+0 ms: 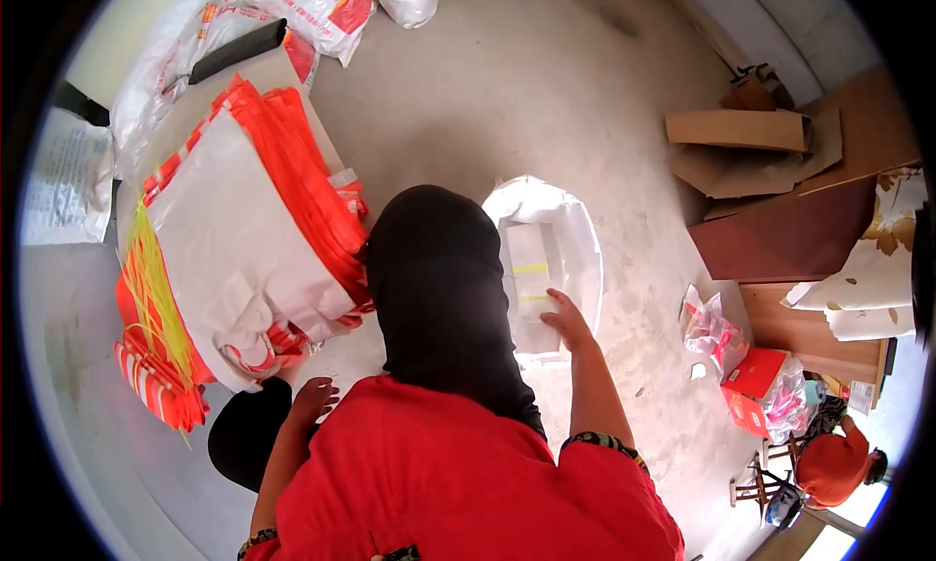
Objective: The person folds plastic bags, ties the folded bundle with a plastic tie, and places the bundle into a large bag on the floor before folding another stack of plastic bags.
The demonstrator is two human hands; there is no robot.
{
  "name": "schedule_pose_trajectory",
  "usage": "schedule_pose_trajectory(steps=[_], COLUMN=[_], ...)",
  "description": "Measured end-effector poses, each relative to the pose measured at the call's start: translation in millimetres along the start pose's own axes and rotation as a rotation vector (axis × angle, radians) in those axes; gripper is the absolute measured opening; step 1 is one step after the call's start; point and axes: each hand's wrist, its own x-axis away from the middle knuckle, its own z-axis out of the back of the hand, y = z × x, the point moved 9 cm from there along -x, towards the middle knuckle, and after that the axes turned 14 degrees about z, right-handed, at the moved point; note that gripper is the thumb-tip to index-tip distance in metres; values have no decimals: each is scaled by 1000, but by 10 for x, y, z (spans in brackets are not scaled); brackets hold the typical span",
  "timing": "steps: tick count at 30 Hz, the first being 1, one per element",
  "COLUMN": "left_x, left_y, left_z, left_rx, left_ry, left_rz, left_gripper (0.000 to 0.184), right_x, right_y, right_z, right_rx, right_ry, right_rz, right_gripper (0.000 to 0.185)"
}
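My right hand (568,319) is over the near right part of a white, open-topped container (588,232) on the floor, beside my black-trousered leg. Its fingers are apart and hold nothing that I can see. Inside the container lies a pale, box-like stack (527,241) with yellow bands around it; I cannot make out its kind. My left hand (314,402) hangs by my other knee with its fingers spread a little and nothing visible in them. Close to it is a large pile of white and orange-red bags (234,205), with yellow strips (156,288) draped over its left side.
White plastic sacks (292,10) and a black roll (237,51) lie at the back left. Cardboard (751,166) leans against brown furniture (780,232) on the right. A red box (759,381) stands below it. Another person (834,468) sits at the lower right.
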Motion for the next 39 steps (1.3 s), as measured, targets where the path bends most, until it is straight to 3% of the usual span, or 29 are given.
schedule_pose_trajectory(steps=[4, 7, 10, 12, 16, 19, 23, 29, 32, 35, 39], left_x=[-114, -74, -164, -18, 37, 11, -149, -281, -95, 32, 43], left_y=[80, 186, 133, 248, 170, 61, -32, -99, 7, 85, 127], left_z=[-72, -168, -198, -257, -191, -131, -50, -83, -153, -204, -222], left_rx=[-80, -302, -510, -560, -576, -549, -512, -651, -687, -681, -702], left_ry=[-34, 5, 69, 109, 155, 155, 109, 119, 152, 158, 167], left_rz=[-117, -266, -309, -242, -182, -162, -163, -205, -167, -135, -108], left_gripper=[46, 48, 54, 57, 55, 53, 53, 57, 61, 62, 58], right_x=[-216, -365, -403, -377, -438, -661, -664, -769, -827, -873, -832], right_y=[-72, -460, -223, 571, 793, 518, -117, 1332, 1512, 1431, 2221], right_z=[-101, -188, -276, -193, -217, -284, -379, -297, -358, -559, -474], right_rx=[51, -14, -212, -20, 74, 0, -203, 196, 195, -69, 91], right_ry=[15, 21, 35, 124, 76, -7, 71, 146, 206, 177, 208], right_rz=[-39, 116, -45, -257, -238, -37, 75, -89, -75, -203, -236], right_gripper=[82, 83, 90, 94, 89, 85, 74, 67, 64, 57, 53])
